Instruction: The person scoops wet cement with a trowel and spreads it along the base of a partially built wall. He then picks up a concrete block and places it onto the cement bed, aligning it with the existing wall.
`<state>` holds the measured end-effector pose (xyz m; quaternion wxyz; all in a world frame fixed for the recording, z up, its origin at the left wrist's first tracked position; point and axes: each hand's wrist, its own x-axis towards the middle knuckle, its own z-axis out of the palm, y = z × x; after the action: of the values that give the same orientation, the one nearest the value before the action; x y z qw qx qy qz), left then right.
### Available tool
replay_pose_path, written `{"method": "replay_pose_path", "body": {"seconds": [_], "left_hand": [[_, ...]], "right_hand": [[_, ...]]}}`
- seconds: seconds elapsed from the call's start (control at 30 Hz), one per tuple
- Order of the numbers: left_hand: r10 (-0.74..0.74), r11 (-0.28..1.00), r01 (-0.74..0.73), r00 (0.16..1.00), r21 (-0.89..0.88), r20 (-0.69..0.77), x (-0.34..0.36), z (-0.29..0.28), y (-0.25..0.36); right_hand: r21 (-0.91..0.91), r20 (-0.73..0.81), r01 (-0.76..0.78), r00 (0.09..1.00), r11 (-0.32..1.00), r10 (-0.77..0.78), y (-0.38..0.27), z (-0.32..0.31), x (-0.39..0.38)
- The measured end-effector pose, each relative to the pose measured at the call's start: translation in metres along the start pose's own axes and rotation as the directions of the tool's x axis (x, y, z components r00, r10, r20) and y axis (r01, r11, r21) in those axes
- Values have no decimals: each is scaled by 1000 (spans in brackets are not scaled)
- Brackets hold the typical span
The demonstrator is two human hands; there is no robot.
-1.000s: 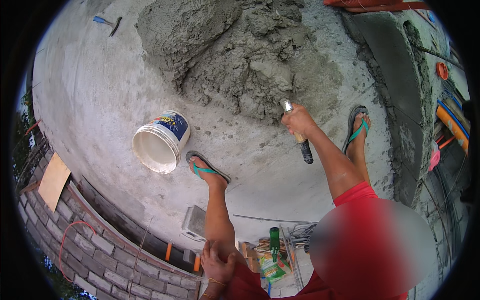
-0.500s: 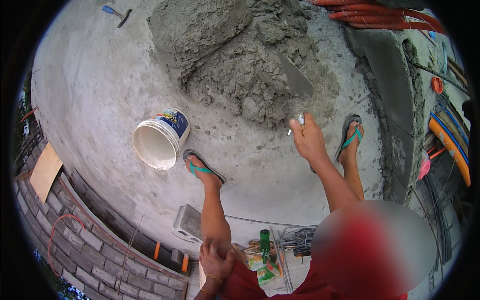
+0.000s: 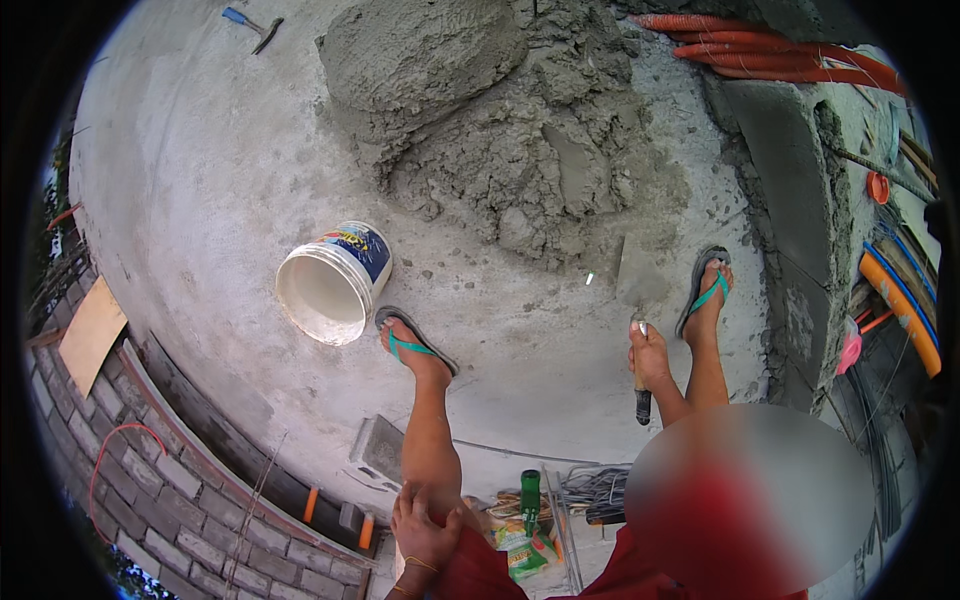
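My right hand [image 3: 650, 358] is closed round the handle of a trowel [image 3: 640, 278]. The trowel's grey blade points away from me, over the concrete floor just short of a large heap of wet mortar [image 3: 490, 140]. A smooth pressed mark shows in the heap's right side. My left hand [image 3: 424, 528] rests with its fingers spread on my left knee. Left of my left foot a white bucket [image 3: 325, 290] with a blue label lies tipped, its mouth toward me. A small bright white bit [image 3: 589, 278] shows left of the blade; I cannot tell what it is.
A blue-handled hammer [image 3: 254, 29] lies far left. Orange corrugated hoses [image 3: 760, 55] lie far right, beyond a low concrete ledge [image 3: 785, 190]. A hollow block [image 3: 380, 450], a green bottle [image 3: 530, 500] and coiled wire [image 3: 600, 490] are near my legs. Brickwork [image 3: 170, 500] runs along the left.
My right hand has drawn the trowel back toward me, off the mortar heap. A smooth mark now shows where the blade was. My left hand stays on the knee.
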<state>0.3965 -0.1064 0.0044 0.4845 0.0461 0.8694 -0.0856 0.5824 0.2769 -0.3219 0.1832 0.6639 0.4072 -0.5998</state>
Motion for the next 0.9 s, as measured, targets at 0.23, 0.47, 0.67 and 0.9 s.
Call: {"method": "replay_pose_path", "body": {"seconds": [0.23, 0.47, 0.67, 0.9], "left_hand": [[54, 997, -52, 998, 55, -37, -2, 1, -6], [-21, 997, 21, 1000, 74, 1, -4, 10, 23], [-69, 994, 68, 998, 89, 7, -13, 14, 45], [-85, 984, 82, 996, 158, 7, -8, 9, 78]], "right_hand": [[-82, 216, 288, 940, 954, -265, -158, 94, 121], [-106, 340, 284, 911, 953, -234, -193, 26, 25], [-43, 559, 277, 803, 960, -207, -199, -67, -61], [7, 340, 130, 932, 992, -124, -184, -239, -169]]}}
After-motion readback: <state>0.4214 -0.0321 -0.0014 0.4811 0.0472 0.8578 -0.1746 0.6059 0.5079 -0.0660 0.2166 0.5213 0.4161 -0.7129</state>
